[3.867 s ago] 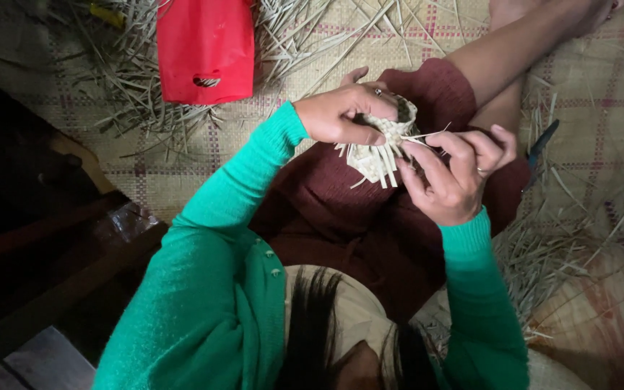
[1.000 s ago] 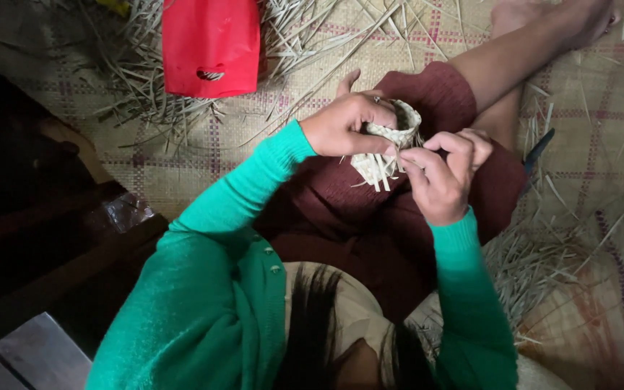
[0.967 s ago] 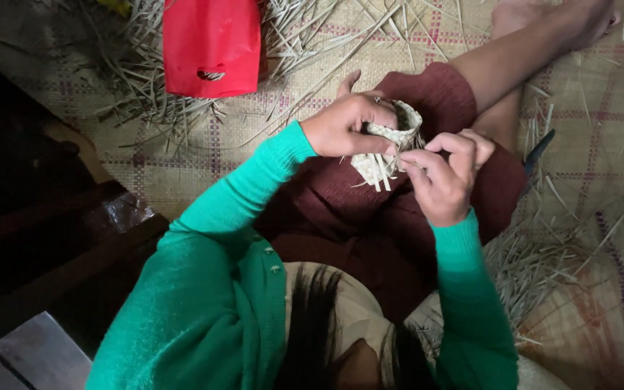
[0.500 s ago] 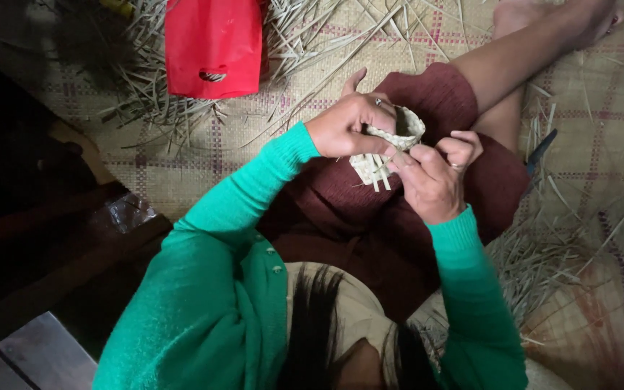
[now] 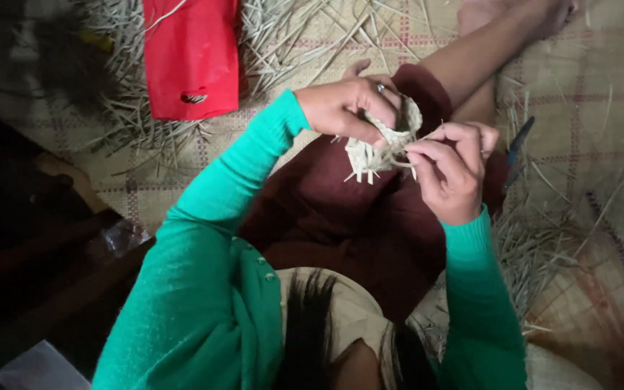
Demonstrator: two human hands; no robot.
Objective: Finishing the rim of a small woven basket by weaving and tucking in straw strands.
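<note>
A small, half-woven piece of pale straw (image 5: 390, 143) with loose strip ends sits above my lap on a maroon skirt (image 5: 341, 209). My left hand (image 5: 344, 107), in a green sleeve and wearing a ring, grips the piece from above with the fingers curled over its rim. At the piece's right side, my right hand (image 5: 451, 167) pinches a thin straw strand between thumb and fingers. Both hands touch the woven piece.
A red bag (image 5: 193, 54) lies on the checked woven mat (image 5: 586, 79) at the upper left, among scattered dry straw strips (image 5: 290, 36). A dark, blue-handled tool (image 5: 518, 148) lies right of my knee. More straw (image 5: 536, 245) is piled at the right; a bare leg stretches to the upper right.
My right hand has shifted slightly right and up, drawing a strand out from the woven piece. My left hand keeps its grip on the piece.
</note>
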